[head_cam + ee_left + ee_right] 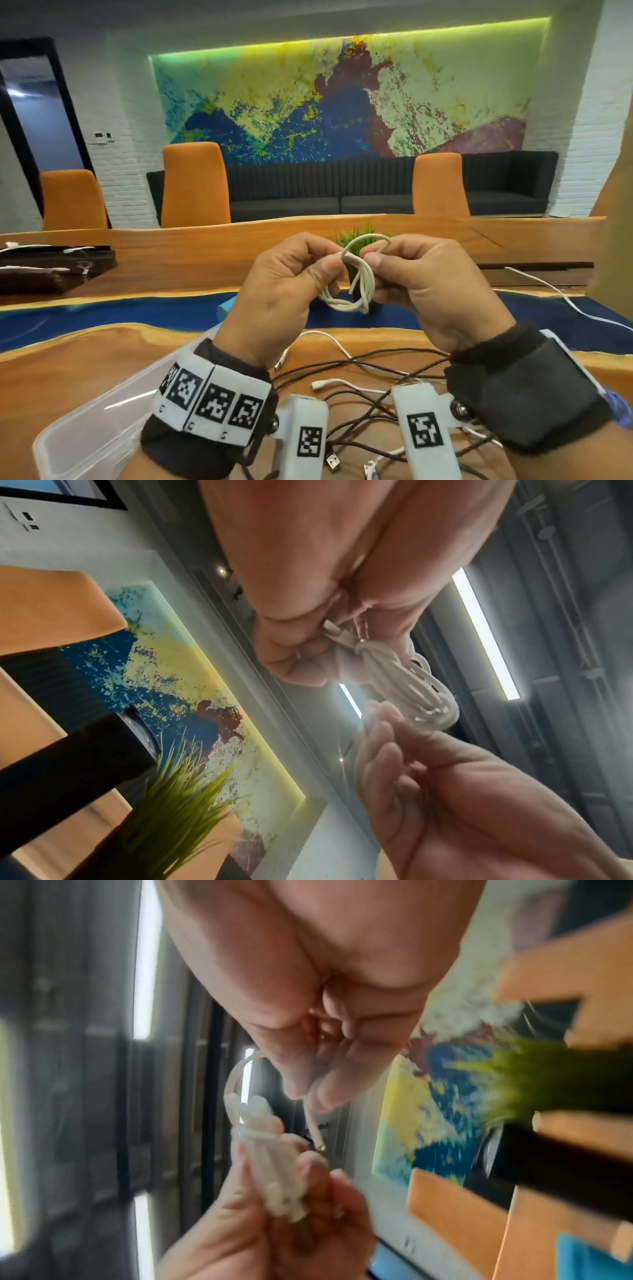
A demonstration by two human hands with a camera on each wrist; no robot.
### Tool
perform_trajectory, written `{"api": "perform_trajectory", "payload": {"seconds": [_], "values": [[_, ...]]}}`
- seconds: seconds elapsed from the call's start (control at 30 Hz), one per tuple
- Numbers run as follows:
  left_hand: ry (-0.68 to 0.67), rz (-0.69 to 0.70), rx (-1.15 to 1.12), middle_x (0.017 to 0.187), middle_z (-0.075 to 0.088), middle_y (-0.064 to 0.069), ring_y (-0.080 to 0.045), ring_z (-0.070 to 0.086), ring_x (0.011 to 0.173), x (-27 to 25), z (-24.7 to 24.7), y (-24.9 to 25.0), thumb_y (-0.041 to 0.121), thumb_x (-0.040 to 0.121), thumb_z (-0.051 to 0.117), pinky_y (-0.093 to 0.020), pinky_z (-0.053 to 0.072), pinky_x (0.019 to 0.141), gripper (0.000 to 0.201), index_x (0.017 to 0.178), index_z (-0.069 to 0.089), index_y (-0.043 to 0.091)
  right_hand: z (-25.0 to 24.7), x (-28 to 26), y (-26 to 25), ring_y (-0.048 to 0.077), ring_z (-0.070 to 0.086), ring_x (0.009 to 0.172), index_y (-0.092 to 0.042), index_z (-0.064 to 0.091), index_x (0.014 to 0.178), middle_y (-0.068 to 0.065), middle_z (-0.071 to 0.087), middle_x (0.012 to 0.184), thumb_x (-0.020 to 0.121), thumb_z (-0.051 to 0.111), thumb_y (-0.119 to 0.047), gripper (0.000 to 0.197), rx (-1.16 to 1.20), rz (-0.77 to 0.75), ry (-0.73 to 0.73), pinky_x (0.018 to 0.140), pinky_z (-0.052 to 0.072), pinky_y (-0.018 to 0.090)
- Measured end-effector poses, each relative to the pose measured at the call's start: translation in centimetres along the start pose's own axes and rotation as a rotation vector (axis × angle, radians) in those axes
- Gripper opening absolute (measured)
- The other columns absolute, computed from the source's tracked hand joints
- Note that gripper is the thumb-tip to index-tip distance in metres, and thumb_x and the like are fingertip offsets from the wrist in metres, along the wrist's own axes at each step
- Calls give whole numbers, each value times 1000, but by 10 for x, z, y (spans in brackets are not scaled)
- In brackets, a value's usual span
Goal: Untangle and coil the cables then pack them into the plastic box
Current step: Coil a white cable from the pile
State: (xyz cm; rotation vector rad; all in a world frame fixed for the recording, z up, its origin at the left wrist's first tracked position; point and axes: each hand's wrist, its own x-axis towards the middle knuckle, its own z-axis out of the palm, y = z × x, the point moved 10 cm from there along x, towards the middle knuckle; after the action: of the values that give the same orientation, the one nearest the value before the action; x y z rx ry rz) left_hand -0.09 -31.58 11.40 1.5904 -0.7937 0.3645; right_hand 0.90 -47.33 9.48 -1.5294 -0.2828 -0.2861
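Observation:
A white cable coil (352, 284) hangs in the air between both hands, above the table. My left hand (327, 272) pinches the bunched loops at their left side; in the left wrist view its fingers (308, 653) grip the wrapped neck of the coil (411, 685). My right hand (375, 260) pinches the cable's free end, which arcs over the top of the coil. The right wrist view shows that end (313, 1125) sticking out below the right fingertips (329, 1093). The clear plastic box (78, 431) lies on the table at lower left.
A tangle of dark and white cables (370, 380) lies on the wooden table under my wrists. A small potted plant (356, 240) stands behind the coil. A dark tray (51, 270) sits at far left, and a loose white cable (565, 301) trails at right.

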Motion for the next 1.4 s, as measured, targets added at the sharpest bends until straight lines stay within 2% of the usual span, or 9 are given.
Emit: {"api": "perform_trajectory", "payload": {"seconds": [0.17, 0.4, 0.53, 0.67, 0.83, 0.93, 1.1, 1.27, 1.4], "values": [[60, 105, 14, 81, 71, 1, -12, 65, 73, 0, -4, 11, 20, 92, 59, -24, 55, 68, 11, 96, 65, 12, 28, -6, 23, 16, 61, 65, -7, 70, 89, 11, 69, 78, 77, 69, -17, 16, 311, 208, -183, 57, 50, 27], [183, 192, 89, 86, 68, -3, -30, 65, 76, -4, -10, 18, 19, 93, 57, -54, 57, 61, 8, 94, 64, 24, 79, -28, 26, 26, 57, 97, -7, 59, 73, 9, 59, 92, 84, 64, -40, 35, 701, 325, -572, 78, 40, 44], [257, 225, 244, 87, 67, 4, -18, 66, 81, -7, -10, 16, 18, 95, 56, -35, 58, 68, 8, 97, 63, 17, 73, -25, 24, 22, 64, 83, -9, 65, 98, 13, 61, 97, 89, 66, -24, 18, 417, 291, -489, 64, 52, 32], [354, 198, 311, 92, 66, 5, -13, 65, 86, -7, -19, 11, 14, 100, 54, -23, 54, 72, 11, 107, 61, 19, 41, -16, 7, 17, 60, 56, -12, 67, 109, 11, 66, 77, 97, 55, -10, 17, 9, 148, -282, 48, 51, 24], [334, 94, 426, 82, 60, 10, -10, 61, 82, -5, -23, -1, 15, 100, 55, -18, 50, 69, 30, 127, 55, 29, 1, -7, -25, 10, 63, 56, -26, 68, 86, -1, 67, 71, 98, 55, -21, 18, -677, -153, -2, 53, 50, 20], [138, -45, 598, 77, 60, 14, -3, 59, 81, -3, -9, -18, 24, 100, 54, -20, 49, 72, 37, 134, 47, 38, -6, -7, -37, 6, 57, 69, -31, 64, 85, -12, 61, 73, 98, 54, -27, 17, -936, -295, 36, 60, 44, 23], [-157, -71, 857, 114, 54, 19, 3, 51, 103, -5, 15, -16, 28, 90, 66, -20, 44, 89, 52, 135, 47, 46, 29, -18, -43, 7, 53, 78, -29, 65, 97, -11, 58, 83, 96, 48, -32, 17, -1107, -475, -147, 72, 50, 35], [-250, 31, 792, 87, 66, 14, -2, 59, 85, -8, 25, -1, 34, 88, 71, -24, 49, 72, 12, 99, 72, 30, 27, -23, -51, 0, 56, 76, -29, 71, 95, -19, 59, 76, 94, 60, -23, 12, -973, -523, -199, 65, 43, 15], [-317, 35, 577, 81, 67, 8, -9, 61, 79, -10, 30, -4, 27, 90, 70, -23, 50, 65, 9, 97, 74, 24, 12, -16, -40, 4, 61, 68, -30, 71, 91, -11, 64, 71, 94, 60, -26, 12, -895, -431, -243, 59, 49, 18]]}}
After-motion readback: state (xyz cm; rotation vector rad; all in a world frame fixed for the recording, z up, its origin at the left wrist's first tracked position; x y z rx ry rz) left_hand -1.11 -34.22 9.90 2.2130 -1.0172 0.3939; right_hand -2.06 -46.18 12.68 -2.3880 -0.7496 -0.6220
